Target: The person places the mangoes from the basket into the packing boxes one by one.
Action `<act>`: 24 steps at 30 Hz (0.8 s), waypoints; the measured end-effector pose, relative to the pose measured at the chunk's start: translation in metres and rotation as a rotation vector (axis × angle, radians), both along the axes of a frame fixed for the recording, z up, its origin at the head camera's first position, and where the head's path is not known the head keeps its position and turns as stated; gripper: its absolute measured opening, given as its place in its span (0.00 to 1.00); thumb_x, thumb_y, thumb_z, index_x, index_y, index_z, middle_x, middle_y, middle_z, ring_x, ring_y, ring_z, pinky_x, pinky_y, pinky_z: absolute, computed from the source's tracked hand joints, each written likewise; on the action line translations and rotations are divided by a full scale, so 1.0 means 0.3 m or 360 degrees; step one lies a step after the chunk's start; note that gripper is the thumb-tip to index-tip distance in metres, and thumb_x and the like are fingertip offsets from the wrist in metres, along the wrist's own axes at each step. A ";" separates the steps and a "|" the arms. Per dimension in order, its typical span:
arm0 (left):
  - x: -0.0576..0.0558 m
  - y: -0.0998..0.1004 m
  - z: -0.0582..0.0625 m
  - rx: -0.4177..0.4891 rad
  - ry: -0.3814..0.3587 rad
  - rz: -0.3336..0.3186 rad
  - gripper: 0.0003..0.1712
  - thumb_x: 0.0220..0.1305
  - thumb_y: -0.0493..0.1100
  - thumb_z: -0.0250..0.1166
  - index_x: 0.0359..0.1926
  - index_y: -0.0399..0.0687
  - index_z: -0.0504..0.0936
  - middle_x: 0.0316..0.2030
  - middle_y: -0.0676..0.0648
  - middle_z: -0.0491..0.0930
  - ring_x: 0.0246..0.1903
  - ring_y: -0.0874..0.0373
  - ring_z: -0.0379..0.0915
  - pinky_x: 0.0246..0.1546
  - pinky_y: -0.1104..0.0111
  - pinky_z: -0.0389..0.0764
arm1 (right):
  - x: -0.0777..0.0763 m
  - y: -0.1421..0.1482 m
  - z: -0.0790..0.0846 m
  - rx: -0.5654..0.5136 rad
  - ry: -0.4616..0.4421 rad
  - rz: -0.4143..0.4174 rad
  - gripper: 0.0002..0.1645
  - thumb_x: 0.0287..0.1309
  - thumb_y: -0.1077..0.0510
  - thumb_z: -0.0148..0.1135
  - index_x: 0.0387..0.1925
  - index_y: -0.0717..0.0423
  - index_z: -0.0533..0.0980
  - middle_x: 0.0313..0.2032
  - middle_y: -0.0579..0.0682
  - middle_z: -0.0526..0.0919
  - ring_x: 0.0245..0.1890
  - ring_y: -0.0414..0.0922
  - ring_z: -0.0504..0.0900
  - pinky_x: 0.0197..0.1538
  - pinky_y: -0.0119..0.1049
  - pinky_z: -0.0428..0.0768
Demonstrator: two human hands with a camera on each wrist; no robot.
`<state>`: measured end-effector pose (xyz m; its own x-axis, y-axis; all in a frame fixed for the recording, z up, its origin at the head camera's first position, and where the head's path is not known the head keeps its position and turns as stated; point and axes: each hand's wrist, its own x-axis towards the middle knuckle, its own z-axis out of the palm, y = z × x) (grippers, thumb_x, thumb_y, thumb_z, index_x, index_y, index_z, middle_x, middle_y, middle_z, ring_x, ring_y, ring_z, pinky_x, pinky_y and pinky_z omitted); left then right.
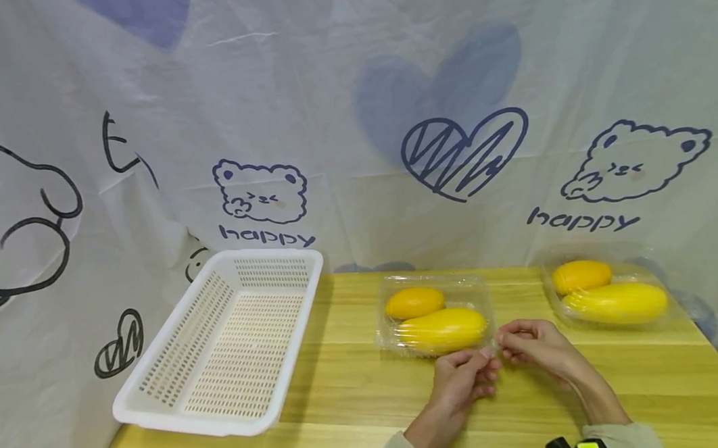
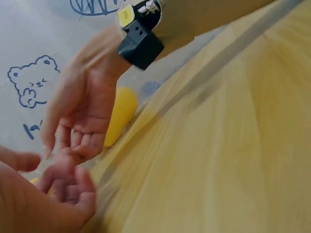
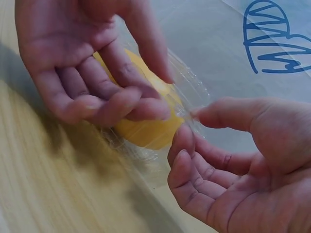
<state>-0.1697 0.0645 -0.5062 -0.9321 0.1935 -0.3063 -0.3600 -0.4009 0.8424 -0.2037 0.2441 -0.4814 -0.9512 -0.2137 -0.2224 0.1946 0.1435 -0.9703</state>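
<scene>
A clear plastic clamshell box (image 1: 385, 341) on the table holds an orange oval fruit (image 1: 414, 303) and a longer yellow fruit (image 1: 444, 330). Both hands meet at its near right corner. My right hand (image 1: 536, 346) pinches the plastic edge there between thumb and forefinger, the other fingers curled under. Just left of it, my left hand (image 1: 459, 384) has its loosely bent fingers along the box's front edge; in the right wrist view, the left thumb (image 3: 148, 46) stands apart from the fingers. Through the plastic the yellow fruit (image 3: 146, 133) shows behind the fingertips.
A second clear box (image 1: 654, 269) with an orange and a yellow fruit stands at the right back of the table. On the left is a white perforated plastic basket (image 1: 287, 363). A printed cloth (image 1: 341, 116) hangs behind the wooden table (image 1: 344, 401).
</scene>
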 end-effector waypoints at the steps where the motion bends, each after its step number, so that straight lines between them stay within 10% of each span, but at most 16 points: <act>1: 0.002 -0.015 0.005 -0.0005 0.0011 -0.0081 0.09 0.67 0.36 0.68 0.41 0.31 0.87 0.30 0.46 0.87 0.25 0.62 0.78 0.22 0.75 0.78 | 0.000 0.001 0.000 0.0006 0.0008 0.0003 0.19 0.70 0.62 0.60 0.51 0.78 0.73 0.31 0.49 0.85 0.33 0.40 0.82 0.39 0.33 0.85; 5: 0.005 -0.079 0.037 -0.0079 0.0118 -0.0396 0.12 0.68 0.33 0.66 0.49 0.28 0.85 0.38 0.42 0.88 0.32 0.60 0.81 0.30 0.72 0.83 | 0.002 0.007 0.001 -0.0001 0.0012 0.0014 0.21 0.71 0.61 0.60 0.52 0.79 0.72 0.33 0.50 0.85 0.34 0.40 0.83 0.41 0.34 0.85; 14: -0.010 -0.201 0.130 -0.0478 0.0617 -0.0766 0.14 0.72 0.38 0.63 0.53 0.32 0.84 0.46 0.42 0.87 0.45 0.52 0.83 0.50 0.55 0.84 | 0.004 0.014 -0.001 0.0004 0.0018 0.0053 0.20 0.72 0.60 0.60 0.52 0.77 0.73 0.35 0.50 0.85 0.35 0.40 0.82 0.42 0.35 0.85; 24: -0.070 -0.337 0.240 -0.0707 0.1179 -0.0961 0.13 0.75 0.37 0.61 0.56 0.38 0.82 0.53 0.41 0.83 0.52 0.55 0.80 0.55 0.68 0.80 | 0.003 0.008 -0.002 0.0012 0.0032 0.0056 0.18 0.73 0.59 0.58 0.51 0.75 0.73 0.35 0.52 0.84 0.35 0.42 0.82 0.40 0.36 0.85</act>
